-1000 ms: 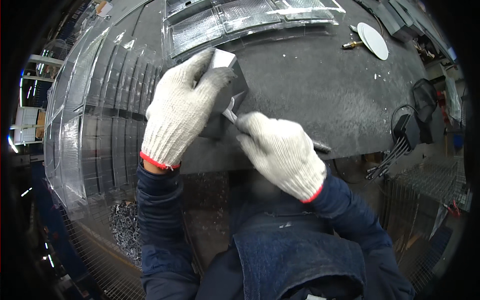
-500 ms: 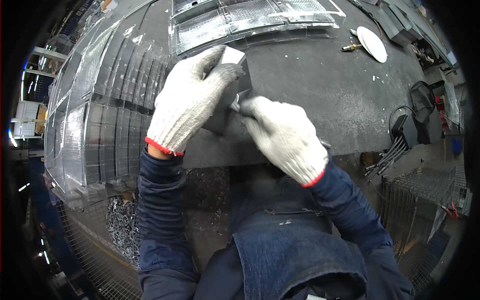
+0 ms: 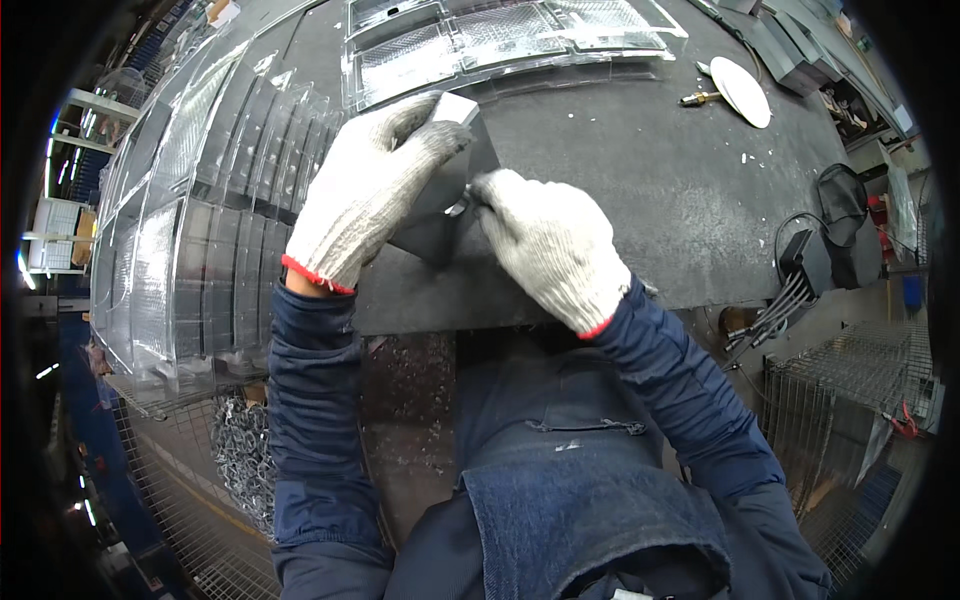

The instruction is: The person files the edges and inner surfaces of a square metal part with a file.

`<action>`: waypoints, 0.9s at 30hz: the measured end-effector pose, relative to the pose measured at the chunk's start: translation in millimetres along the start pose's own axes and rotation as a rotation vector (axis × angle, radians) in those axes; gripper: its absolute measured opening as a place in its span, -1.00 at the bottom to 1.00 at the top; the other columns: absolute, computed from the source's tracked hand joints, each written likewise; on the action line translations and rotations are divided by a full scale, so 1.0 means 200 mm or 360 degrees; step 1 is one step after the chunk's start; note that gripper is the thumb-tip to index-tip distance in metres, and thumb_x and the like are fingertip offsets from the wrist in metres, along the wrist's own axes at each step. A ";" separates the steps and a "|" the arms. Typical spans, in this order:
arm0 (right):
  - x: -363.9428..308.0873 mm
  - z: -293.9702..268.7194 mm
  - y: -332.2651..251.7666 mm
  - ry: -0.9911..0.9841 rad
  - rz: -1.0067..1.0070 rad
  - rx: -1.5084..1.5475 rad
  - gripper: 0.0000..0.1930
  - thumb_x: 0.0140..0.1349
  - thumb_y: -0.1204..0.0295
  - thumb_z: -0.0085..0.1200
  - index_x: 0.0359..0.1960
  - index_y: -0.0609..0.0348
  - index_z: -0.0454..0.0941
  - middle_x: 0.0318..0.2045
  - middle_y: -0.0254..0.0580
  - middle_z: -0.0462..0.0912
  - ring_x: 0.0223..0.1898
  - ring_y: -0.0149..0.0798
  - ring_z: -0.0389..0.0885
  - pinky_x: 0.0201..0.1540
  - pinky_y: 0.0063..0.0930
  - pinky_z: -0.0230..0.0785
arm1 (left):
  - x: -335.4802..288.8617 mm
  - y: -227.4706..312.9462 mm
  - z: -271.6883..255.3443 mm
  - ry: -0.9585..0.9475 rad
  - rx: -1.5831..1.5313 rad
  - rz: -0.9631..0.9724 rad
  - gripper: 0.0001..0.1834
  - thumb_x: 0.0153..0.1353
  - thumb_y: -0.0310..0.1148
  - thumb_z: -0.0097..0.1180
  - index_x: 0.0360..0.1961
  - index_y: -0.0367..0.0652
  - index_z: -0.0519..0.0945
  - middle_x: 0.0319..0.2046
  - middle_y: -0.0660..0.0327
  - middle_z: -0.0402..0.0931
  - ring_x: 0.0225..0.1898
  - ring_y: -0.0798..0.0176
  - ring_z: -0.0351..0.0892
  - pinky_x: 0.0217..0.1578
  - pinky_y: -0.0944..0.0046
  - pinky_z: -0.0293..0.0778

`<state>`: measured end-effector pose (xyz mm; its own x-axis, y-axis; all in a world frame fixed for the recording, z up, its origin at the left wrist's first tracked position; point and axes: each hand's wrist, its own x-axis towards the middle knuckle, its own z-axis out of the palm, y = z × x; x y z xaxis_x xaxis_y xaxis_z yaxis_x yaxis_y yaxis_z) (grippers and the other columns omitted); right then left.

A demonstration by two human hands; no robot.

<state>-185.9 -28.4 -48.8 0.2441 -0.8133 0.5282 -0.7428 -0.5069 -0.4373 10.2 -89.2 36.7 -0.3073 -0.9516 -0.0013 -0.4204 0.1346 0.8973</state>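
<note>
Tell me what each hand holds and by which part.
Left hand: grey metal piece, by its upper left side. Right hand: small shiny object, mostly hidden; where gripped cannot be told.

My gloved left fingers [image 3: 440, 142] are gripping a grey box [image 3: 452, 184]; my right fingers [image 3: 492, 192] are holding a shiny piece [image 3: 457, 208] at its edge.

grey worktable [image 3: 660, 210], wire cage [image 3: 850, 362] at right, bright lights [image 3: 26, 272] far left

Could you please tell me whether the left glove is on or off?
On: the white knit glove covers the left hand, which holds the grey part, and its red cuff shows.
</note>
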 end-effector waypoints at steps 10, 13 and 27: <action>0.01 -0.05 0.04 0.0008 -0.0107 -0.0091 -0.86 0.53 0.28 0.26 0.01 -0.03 0.68 -0.47 -0.22 0.72 -0.40 -0.13 0.81 -0.29 -0.21 0.65 | 0.02 -0.05 -0.10 0.0052 0.0138 -0.0012 -0.35 0.53 -0.13 0.34 0.46 -0.39 0.64 0.28 -0.04 0.77 0.26 0.21 0.72 0.36 0.25 0.52; -0.03 -0.05 0.03 -0.0077 -0.0123 -0.0039 -0.88 0.51 0.32 0.25 -0.02 -0.02 0.67 -0.46 -0.23 0.69 -0.40 -0.13 0.80 -0.28 -0.21 0.65 | 0.04 -0.09 -0.12 0.0010 0.0204 0.0001 -0.33 0.54 -0.12 0.34 0.49 -0.37 0.61 0.31 -0.02 0.75 0.32 0.21 0.69 0.40 0.24 0.50; 0.00 -0.08 0.06 0.0155 -0.0293 -0.0120 -0.93 0.46 0.41 0.27 -0.11 -0.01 0.62 -0.49 -0.24 0.63 -0.45 -0.15 0.72 -0.33 -0.23 0.57 | 0.03 -0.06 -0.07 -0.0015 0.0261 0.0018 -0.36 0.54 -0.04 0.31 0.44 -0.28 0.69 0.31 -0.05 0.75 0.23 0.18 0.74 0.33 0.17 0.57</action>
<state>-204.8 -30.7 -42.7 0.3214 -0.6754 0.6637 -0.7366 -0.6188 -0.2730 26.3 -100.2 31.4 -0.3206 -0.9472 0.0035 -0.5505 0.1894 0.8130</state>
